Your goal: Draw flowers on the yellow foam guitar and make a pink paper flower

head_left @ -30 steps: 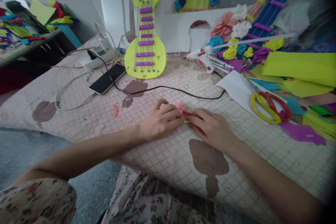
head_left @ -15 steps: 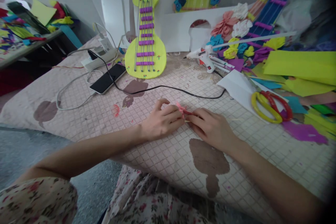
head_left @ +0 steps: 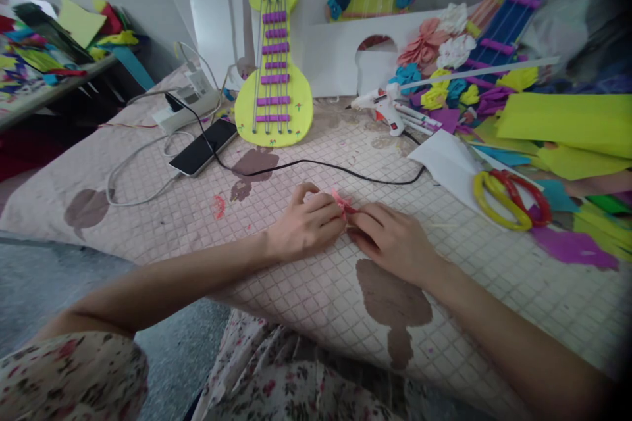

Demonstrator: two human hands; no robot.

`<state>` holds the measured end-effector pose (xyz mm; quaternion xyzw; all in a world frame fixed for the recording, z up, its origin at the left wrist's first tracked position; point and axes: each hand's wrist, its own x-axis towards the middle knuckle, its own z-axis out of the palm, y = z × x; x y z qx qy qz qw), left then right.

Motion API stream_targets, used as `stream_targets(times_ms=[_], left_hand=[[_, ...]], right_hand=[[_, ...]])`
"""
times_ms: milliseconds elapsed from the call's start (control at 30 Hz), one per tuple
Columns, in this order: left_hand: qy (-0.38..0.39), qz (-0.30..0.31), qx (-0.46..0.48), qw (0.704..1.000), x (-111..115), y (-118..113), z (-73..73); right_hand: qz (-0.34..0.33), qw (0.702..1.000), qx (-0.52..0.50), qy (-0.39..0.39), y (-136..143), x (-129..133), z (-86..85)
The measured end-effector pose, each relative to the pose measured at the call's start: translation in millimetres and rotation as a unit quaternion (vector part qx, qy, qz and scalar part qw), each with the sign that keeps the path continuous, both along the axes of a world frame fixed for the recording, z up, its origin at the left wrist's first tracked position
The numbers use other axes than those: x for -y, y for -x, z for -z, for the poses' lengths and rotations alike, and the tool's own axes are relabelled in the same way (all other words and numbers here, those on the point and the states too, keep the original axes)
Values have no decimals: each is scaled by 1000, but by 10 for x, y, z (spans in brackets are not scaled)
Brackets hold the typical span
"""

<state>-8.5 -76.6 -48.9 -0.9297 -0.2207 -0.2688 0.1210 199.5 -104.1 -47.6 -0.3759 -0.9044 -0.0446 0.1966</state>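
Between my hands, just above the quilted table cover (head_left: 296, 289), is a small piece of pink craft foam or paper (head_left: 342, 201) with frilled edges. My left hand (head_left: 309, 223) pinches it from the left, its index finger arched. From the right, my right hand (head_left: 392, 240) grips the strip's other end with the fingertips. Most of the pink piece is hidden by my fingers. A small pink frilled scrap (head_left: 218, 207) lies on the cover left of my hands.
A yellow toy guitar (head_left: 274, 95) leans at the back. A black cable (head_left: 316, 163) crosses the table near a phone (head_left: 203, 148). Scissors (head_left: 511, 200) and coloured sheets (head_left: 563, 125) lie at right, with a glue gun (head_left: 378, 107) behind.
My right hand has shifted slightly left, closer to my left hand, and less of the pink strip shows between them. My left hand keeps nearly the same place.
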Motion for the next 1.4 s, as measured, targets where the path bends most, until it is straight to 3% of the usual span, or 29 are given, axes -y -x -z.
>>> stream_targets(times_ms=[967,1400], left_hand=[[66,-23,0,998,15,-10,4],[170,-54,35,983,80,-38,-28]], right_hand=[[-6,1000,5,11,12,5,32],[-2,1000,-13,28,29,20,22]])
